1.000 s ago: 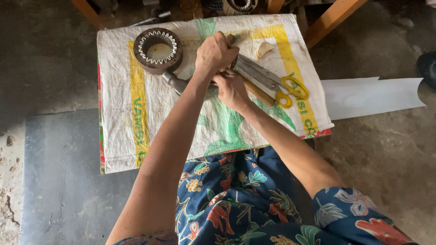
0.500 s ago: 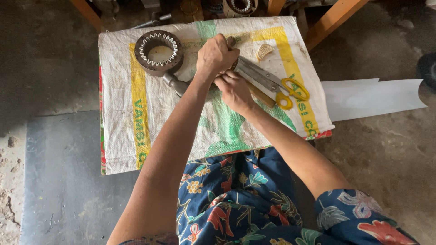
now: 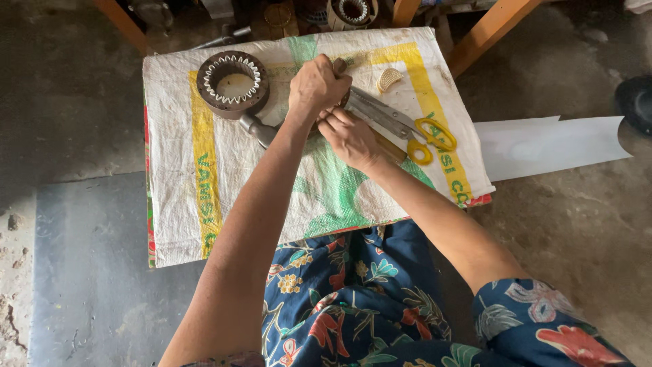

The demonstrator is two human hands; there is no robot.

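Looking straight down, I see the left hand (image 3: 318, 87) fisted tight, its grip pressed together around something small I cannot make out, just above the middle of the table (image 3: 170, 224). The right hand (image 3: 352, 137) sits touching it from below, fingers curled in against the same spot; whether that grip pinches anything I cannot tell. Both hands lie over a grey metal tool (image 3: 260, 130) whose handle pokes out to the left beneath the left wrist. The table wears a white woven sack (image 3: 224, 197) with yellow and green print. Up at the far left stands a brown ring-shaped stator core (image 3: 232, 83), white toothed lining round its inside, the hollow showing only sack. Yellow-handled scissors (image 3: 407, 129) lie just right of the hands, and a small pale ribbed piece (image 3: 389, 79) rests near the far edge. Open sack spreads toward the near edge; a white sheet (image 3: 550, 144) juts off the right side over the floor
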